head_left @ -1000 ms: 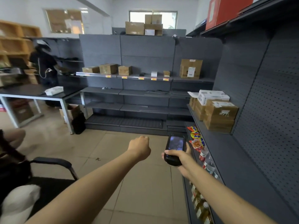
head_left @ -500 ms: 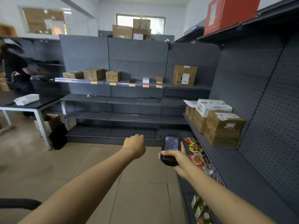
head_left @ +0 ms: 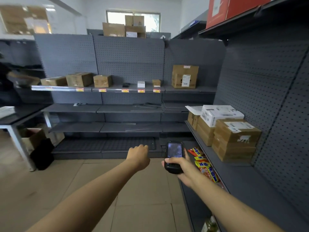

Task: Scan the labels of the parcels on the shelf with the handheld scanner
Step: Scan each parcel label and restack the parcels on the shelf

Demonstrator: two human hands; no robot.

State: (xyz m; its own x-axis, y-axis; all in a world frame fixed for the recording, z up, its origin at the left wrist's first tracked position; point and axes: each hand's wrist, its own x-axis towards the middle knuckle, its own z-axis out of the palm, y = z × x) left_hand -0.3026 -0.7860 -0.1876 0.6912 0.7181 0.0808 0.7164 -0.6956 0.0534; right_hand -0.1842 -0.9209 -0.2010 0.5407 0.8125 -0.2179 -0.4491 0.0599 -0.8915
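Note:
My right hand (head_left: pixel 181 169) grips a black handheld scanner (head_left: pixel 173 155), screen up, held out over the floor just left of the right-hand shelf (head_left: pixel 250 180). On that shelf stands a stack of brown parcels (head_left: pixel 234 139) with a white label on top, and behind it a white box (head_left: pixel 220 114) on more cartons. My left hand (head_left: pixel 138 156) is a closed fist with nothing in it, left of the scanner. Further parcels (head_left: pixel 80 79) and a tall labelled carton (head_left: pixel 184 77) sit on the back shelf.
Bright snack packets (head_left: pixel 205 166) hang along the front edge of the right shelf, close to my right hand. A dark table (head_left: pixel 18 114) with a box and a black bag under it stands at left. Red box (head_left: pixel 230 9) sits on the top right shelf. Tiled floor lies ahead.
The view has swung right and moved toward the shelves; the chair and the person at left have left the frame. Both hands keep their pose, scanner still held.

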